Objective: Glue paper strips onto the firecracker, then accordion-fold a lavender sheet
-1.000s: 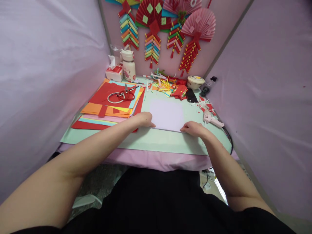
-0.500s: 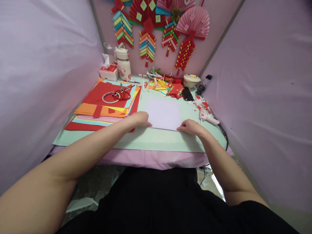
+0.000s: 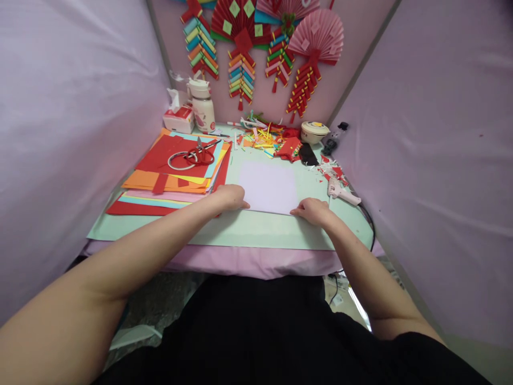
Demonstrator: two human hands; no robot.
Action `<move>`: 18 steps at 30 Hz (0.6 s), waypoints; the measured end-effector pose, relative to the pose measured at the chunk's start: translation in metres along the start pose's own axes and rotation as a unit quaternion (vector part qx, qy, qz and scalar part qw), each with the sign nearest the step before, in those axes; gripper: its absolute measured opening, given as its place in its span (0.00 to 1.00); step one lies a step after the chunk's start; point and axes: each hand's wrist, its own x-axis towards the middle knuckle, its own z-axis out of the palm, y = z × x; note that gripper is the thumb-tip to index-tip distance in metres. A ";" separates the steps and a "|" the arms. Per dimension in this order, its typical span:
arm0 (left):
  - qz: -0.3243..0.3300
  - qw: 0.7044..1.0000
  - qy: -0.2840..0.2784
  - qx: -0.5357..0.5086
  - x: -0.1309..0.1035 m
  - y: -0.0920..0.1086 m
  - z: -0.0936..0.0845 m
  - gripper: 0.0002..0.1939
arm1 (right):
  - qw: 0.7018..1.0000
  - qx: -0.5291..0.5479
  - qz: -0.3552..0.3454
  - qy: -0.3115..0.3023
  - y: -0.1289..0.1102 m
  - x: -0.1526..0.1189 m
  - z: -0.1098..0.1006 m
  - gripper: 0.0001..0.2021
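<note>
Head view: our left hand (image 3: 233,197) and right hand (image 3: 312,210) pinch the pale lilac paper (image 3: 267,186), fingers closed at 2 near corners, presumably keeping its edge straight.

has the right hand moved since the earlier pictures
No, not noticeably: the right hand sits the same way relative to the glue gun; the whole view shifted.

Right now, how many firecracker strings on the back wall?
4 visible, left to right: first string, far left; second string, below the red fan; third string, right of that; red string, below the rightmost pink fan. More may hang out of frame.
</note>
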 end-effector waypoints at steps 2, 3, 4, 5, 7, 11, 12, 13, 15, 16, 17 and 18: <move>0.000 1.000 0.011 0.005 0.001 -0.001 0.004 0.28 | 1.000 -0.009 -0.003 0.009 0.000 -0.001 0.002 0.16; 0.003 1.000 0.023 0.008 0.001 -0.001 0.007 0.28 | 1.000 -0.013 -0.005 0.015 -0.001 -0.002 0.003 0.16; 0.005 0.999 0.037 0.013 0.002 -0.002 0.010 0.28 | 1.000 -0.017 -0.008 0.021 -0.001 -0.002 0.003 0.16; 0.007 0.998 0.052 0.019 0.002 -0.003 0.013 0.28 | 0.999 -0.022 -0.012 0.026 -0.001 -0.003 0.004 0.16; 0.007 0.997 0.077 0.028 0.001 -0.005 0.019 0.29 | 0.999 -0.028 -0.018 0.037 -0.001 -0.005 0.005 0.16; 0.001 0.994 0.107 0.036 -0.003 -0.007 0.026 0.30 | 0.998 -0.026 -0.017 0.060 0.003 -0.007 0.011 0.19; -0.001 0.992 0.117 0.035 -0.004 -0.008 0.028 0.30 | 0.997 -0.020 -0.017 0.070 0.005 -0.007 0.014 0.19; -0.003 0.991 0.132 0.031 -0.006 -0.008 0.030 0.30 | 0.996 -0.012 -0.017 0.084 0.007 -0.008 0.017 0.19; -0.012 0.985 0.173 0.016 -0.008 -0.009 0.037 0.31 | 0.993 0.008 -0.013 0.120 0.011 -0.009 0.025 0.18; -0.018 0.980 0.197 0.007 -0.010 -0.009 0.040 0.31 | 0.990 0.018 -0.009 0.138 0.013 -0.010 0.029 0.19; -0.025 0.975 0.221 -0.002 -0.011 -0.010 0.044 0.31 | 0.988 0.027 -0.006 0.153 0.015 -0.010 0.032 0.19; -0.032 0.969 0.243 -0.010 -0.013 -0.010 0.049 0.31 | 0.986 0.036 -0.003 0.164 0.016 -0.010 0.036 0.19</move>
